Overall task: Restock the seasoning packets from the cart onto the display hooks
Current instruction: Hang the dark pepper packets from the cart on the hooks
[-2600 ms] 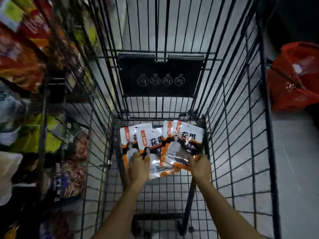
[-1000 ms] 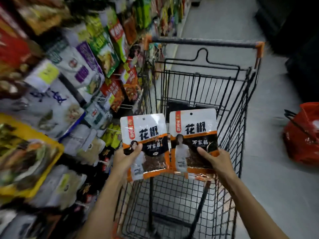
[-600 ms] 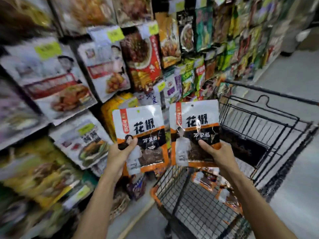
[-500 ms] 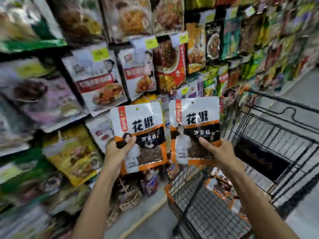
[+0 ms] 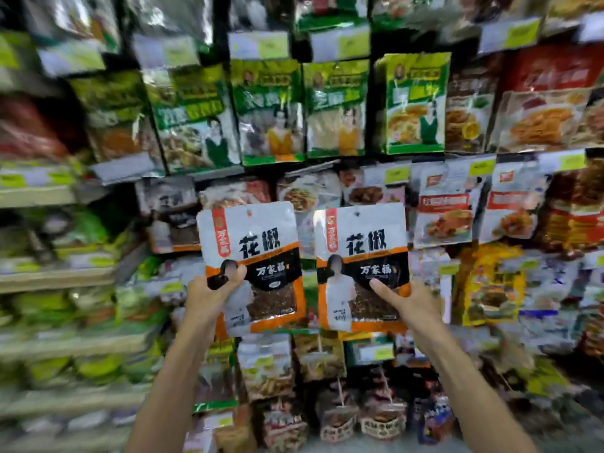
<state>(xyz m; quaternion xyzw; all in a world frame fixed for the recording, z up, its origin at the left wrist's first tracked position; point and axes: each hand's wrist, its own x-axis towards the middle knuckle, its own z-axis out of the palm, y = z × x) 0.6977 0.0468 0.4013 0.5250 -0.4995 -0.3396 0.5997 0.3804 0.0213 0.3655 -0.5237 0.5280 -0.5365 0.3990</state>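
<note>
So, from the head view, you have 2 seasoning packets raised in front of the display (image 5: 425, 103), 1 in each hand. Your left hand (image 5: 209, 297) grips the left packet (image 5: 251, 246) at its lower left corner, thumb pressed over the front and the other fingers hidden behind it. Your right hand (image 5: 416, 304) pinches the right packet (image 5: 362, 246) at its lower right corner, with 1 digit laid across the dark panel and the rest behind. Both packets are upright, printed faces toward you, side by side with a narrow gap between them, and neither is on a hook yet. Behind them hang rows of other goods: green packets (image 5: 271, 109) above and red-labelled packets (image 5: 444, 210) to the right, under yellow price tags (image 5: 397, 173). Just left of the left packet hangs a dark packet with an orange band (image 5: 173, 228), which may be the same line, though blur keeps that uncertain. No bare hook shows clearly, so you cannot tell from here which peg these belong on. By my reading the task is in its early-to-middle part: 2 packets are out and carried to the shelf, but hanging them is left to do. The cart is out of view, so how many packets remain in it cannot be judged.
</note>
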